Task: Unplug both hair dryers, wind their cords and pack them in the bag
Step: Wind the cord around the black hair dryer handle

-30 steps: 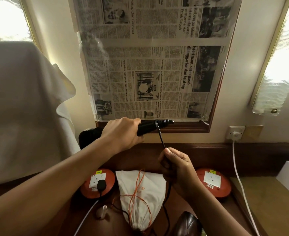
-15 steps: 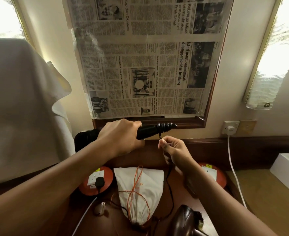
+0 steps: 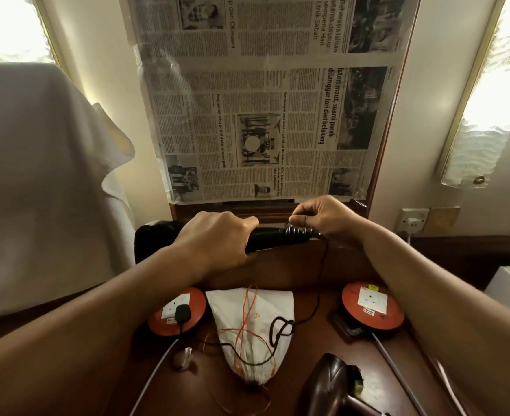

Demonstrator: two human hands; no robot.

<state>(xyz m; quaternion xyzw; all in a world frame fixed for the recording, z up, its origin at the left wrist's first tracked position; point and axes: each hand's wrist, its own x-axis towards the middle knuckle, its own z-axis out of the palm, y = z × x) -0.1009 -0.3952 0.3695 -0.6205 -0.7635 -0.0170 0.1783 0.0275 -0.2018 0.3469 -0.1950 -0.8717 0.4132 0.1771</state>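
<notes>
Two dryers remain unpacked; our left hand (image 3: 214, 241) clasps the black dryer (image 3: 265, 237), right hand (image 3: 323, 217) pinching its cord (image 3: 318, 298); bag (image 3: 253, 325) lies near, one plug (image 3: 182, 313) left.

The newspaper (image 3: 265, 97) taped over the mirror, at twelve o'clock, has its print turned sideways. Its bold headline reads "Isteri maut, suami parah dilanggar lori dari belakang". Toward one o'clock: "Beberapa laluan utama ditutup sempena Hari Etnik Sabah". Toward eleven o'clock: "up dan Okinawa". The stickers on the two orange cord reels are too small to read.
</notes>
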